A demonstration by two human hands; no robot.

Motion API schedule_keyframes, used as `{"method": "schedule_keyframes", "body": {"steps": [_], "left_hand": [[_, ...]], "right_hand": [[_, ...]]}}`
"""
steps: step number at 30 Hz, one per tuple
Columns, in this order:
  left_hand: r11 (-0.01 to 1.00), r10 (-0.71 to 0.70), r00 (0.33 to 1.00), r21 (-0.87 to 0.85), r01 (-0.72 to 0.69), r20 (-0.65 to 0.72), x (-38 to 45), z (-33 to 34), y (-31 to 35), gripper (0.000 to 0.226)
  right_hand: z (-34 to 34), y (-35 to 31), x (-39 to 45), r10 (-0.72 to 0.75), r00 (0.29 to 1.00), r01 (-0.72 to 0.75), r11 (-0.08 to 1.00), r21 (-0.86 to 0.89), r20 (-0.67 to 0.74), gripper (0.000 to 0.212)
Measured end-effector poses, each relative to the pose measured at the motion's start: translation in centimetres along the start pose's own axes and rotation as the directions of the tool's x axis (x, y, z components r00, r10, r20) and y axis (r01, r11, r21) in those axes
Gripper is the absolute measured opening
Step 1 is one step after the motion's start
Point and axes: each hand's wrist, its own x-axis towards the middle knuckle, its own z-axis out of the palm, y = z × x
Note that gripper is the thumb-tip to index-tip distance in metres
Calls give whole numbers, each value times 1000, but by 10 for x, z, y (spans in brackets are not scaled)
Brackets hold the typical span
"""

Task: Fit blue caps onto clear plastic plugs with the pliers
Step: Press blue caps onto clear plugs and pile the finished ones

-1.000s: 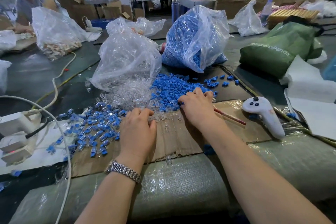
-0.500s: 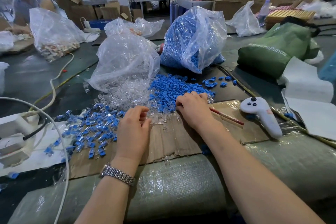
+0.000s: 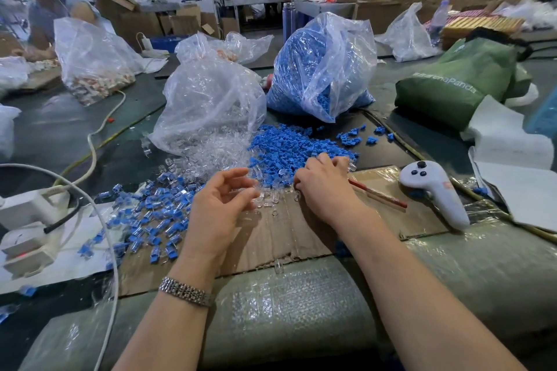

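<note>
Left hand (image 3: 221,205) fingers loosely curled; right hand (image 3: 324,187) on blue caps (image 3: 289,149).

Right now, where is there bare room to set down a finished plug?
Bare cardboard shows between the wrists, near its front edge, and right of the right hand, between the red pliers handles and the white controller. It is crowded ahead at the blue caps and left at the capped plugs.

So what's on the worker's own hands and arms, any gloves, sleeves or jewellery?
No gloves: both the left hand and the right hand are bare, and both forearms are uncovered as far as the frame shows, with no sleeves in view. The only thing worn is a silver metal link watch band around the left wrist. No rings can be seen on the fingers that show.
</note>
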Motion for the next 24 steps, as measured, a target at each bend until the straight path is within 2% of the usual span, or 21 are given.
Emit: {"method": "schedule_keyframes", "body": {"steps": [2, 3, 6, 8, 12, 15, 20, 22, 24], "left_hand": [[988, -44, 999, -150, 47, 29, 2, 0, 0, 33], [972, -67, 997, -221, 76, 50, 3, -1, 0, 35], [894, -145, 980, -406, 189, 136, 6, -1, -1, 41], [848, -190, 964, -465, 256, 185, 8, -2, -3, 39], [816, -232, 944, -481, 320, 235, 11, -2, -6, 31], [836, -220, 942, -448, 316, 253, 11, -1, -7, 25], [839, -194, 950, -460, 290, 245, 12, -1, -8, 24], [851, -185, 955, -448, 273, 230, 12, 1, -7, 23], [857, -179, 958, -443, 264, 225, 11, 2, -6, 23]], "right_hand": [[-3, 0, 0, 31, 999, -28, 997, 76, -41, 21], [-5, 0, 1, 78, 995, -66, 983, 171, -63, 21], [-9, 0, 2, 192, 979, -138, 862, 487, -62, 29], [-10, -2, 0, 193, 979, -116, 809, 577, -73, 28], [-15, -3, -4, 212, 974, -86, 677, 731, -81, 19], [-24, -3, -8, 185, 983, -65, 461, 885, -24, 5], [-33, -5, -15, -6, 1000, -13, 160, 987, 14, 9], [-33, -7, -16, -55, 998, 11, 125, 992, -4, 9], [-31, -9, -16, -80, 996, 50, 203, 978, -35, 9]]}}
